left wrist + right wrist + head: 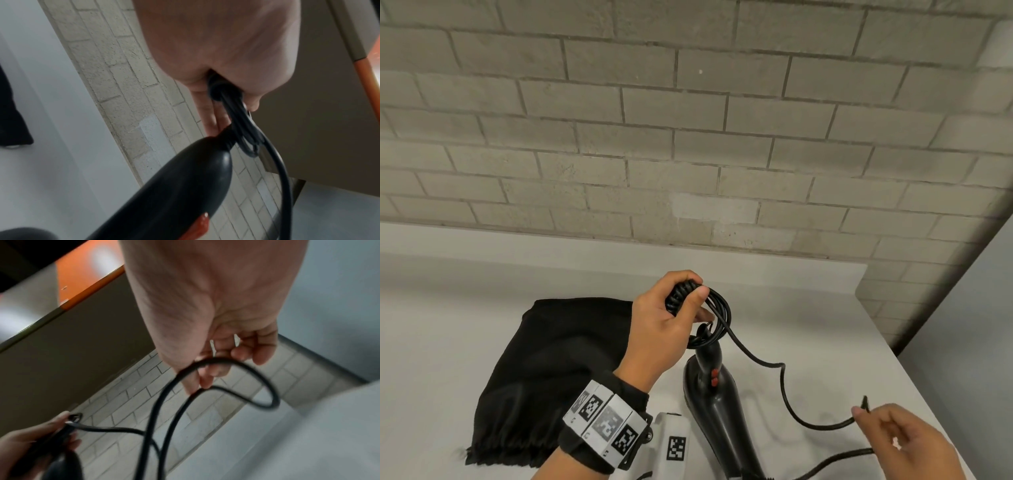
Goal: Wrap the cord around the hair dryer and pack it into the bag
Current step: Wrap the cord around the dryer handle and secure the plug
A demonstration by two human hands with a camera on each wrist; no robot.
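Hair dryer [717, 394]: black, with red switches on the handle; it sits low in the middle of the head view, its body running down to the bottom edge. Whether it rests on the bench or hangs from the cord, I cannot tell.

Cord [774, 370]: black; several loops are bunched just above the handle end, at the centre of the frame. From there a loose length sags down and to the right, toward the lower right corner.

Left hand [671, 315]: my fingers and thumb are curled round the bundle of cord loops, thumb pressed on top. In the left wrist view the loops come out of my fist right beside the dryer's handle end.

Right hand [893, 442]: lower right corner, fingers bent, pinching the loose cord between thumb and fingertips. In the right wrist view the cord curves under my fingers in a wide loop.

Bag [551, 377]: black cloth, lying flat on the bench at lower left, just left of my left wrist and near the dryer.

Bench [448, 325]: white top, carrying the bag.

Wall [688, 137]: pale brick, filling the upper half of the frame behind the bench.

Wrist band [606, 421]: black strap with square printed markers on my left wrist.
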